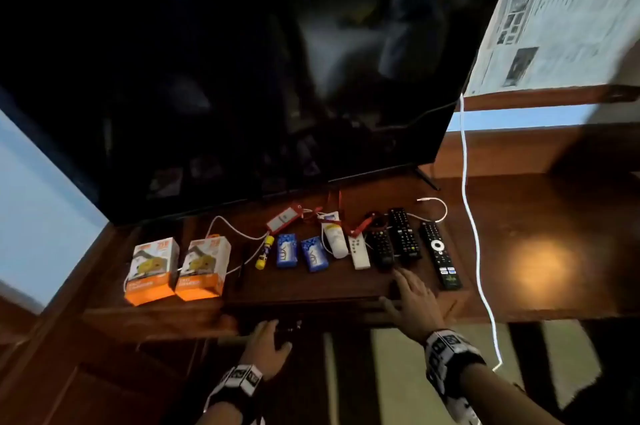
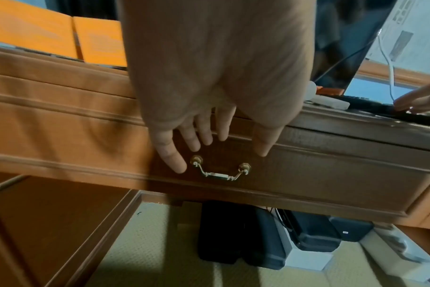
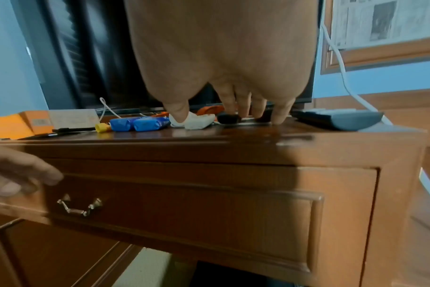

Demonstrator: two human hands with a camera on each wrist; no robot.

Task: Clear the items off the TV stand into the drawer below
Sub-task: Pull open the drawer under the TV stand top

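Observation:
The wooden TV stand (image 1: 329, 289) carries two orange boxes (image 1: 152, 270), a yellow glue stick (image 1: 265, 251), two blue packets (image 1: 286, 250), a white tube (image 1: 334, 239), a white remote (image 1: 358, 251) and three black remotes (image 1: 403, 234). My right hand (image 1: 414, 289) lies on the stand's front edge. Its straight fingers (image 3: 243, 108) reach down to the near ends of the black remotes and grip nothing. My left hand (image 2: 209, 147) is spread in front of the closed drawer (image 2: 331, 174), just above its brass handle (image 2: 220, 171) and not holding it.
A large dark TV (image 1: 242, 78) stands behind the items. A white cable (image 1: 474, 234) hangs down at the right, and thinner cables and a red-rimmed tag (image 1: 284, 218) lie among the items. Black bags (image 2: 258, 236) sit on the floor under the stand.

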